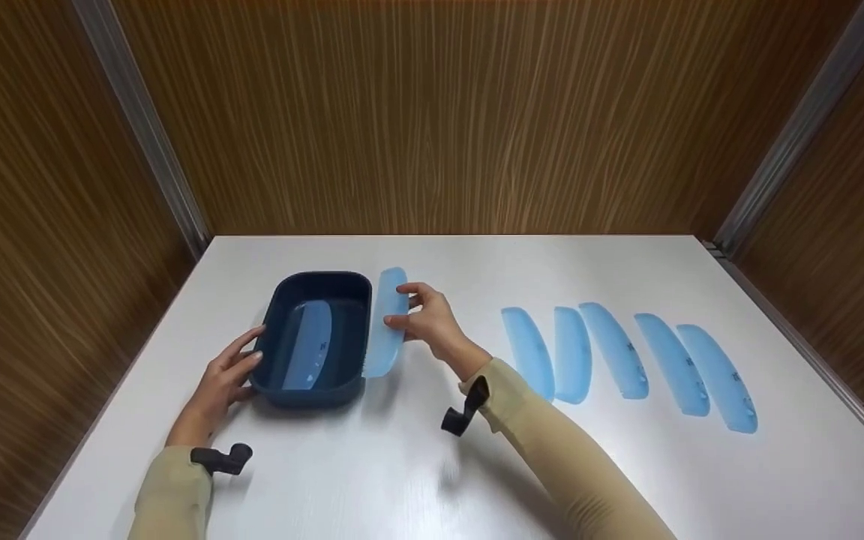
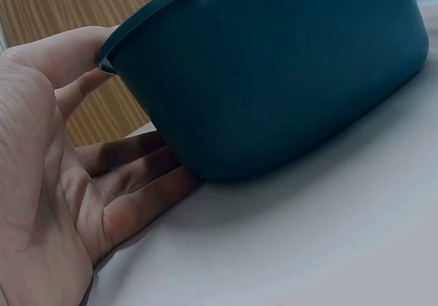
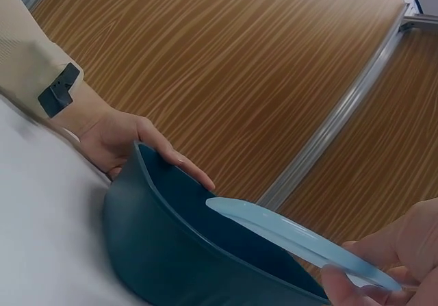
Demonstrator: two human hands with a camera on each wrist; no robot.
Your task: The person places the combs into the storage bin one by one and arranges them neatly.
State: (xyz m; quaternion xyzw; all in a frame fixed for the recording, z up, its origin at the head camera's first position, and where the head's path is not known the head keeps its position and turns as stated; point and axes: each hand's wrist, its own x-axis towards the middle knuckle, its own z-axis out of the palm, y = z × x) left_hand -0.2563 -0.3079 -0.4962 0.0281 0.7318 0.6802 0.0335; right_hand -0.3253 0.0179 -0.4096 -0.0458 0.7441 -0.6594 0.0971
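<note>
A dark blue plastic tub [image 1: 308,399] stands on the white table at the left, open side up. My left hand [image 1: 223,379] holds its left side, thumb at the rim and several fingers against the lower outer wall [image 2: 274,80]. Inside the tub lies a translucent light-blue curved plastic piece [image 1: 310,345] with small dark markings. My right hand [image 1: 432,322] pinches a similar light-blue plastic piece [image 1: 385,322] between thumb and fingers. That piece is raised off the table, beside the tub's right rim; in the right wrist view its edge [image 3: 287,234] shows thin.
To the right, several similar light-blue pieces [image 1: 612,349] lie on the white table [image 1: 372,480] in a loose row, partly hidden by the right sleeve [image 1: 552,427]. Wood-patterned panels [image 1: 432,120] with metal corner strips stand at the back and both sides.
</note>
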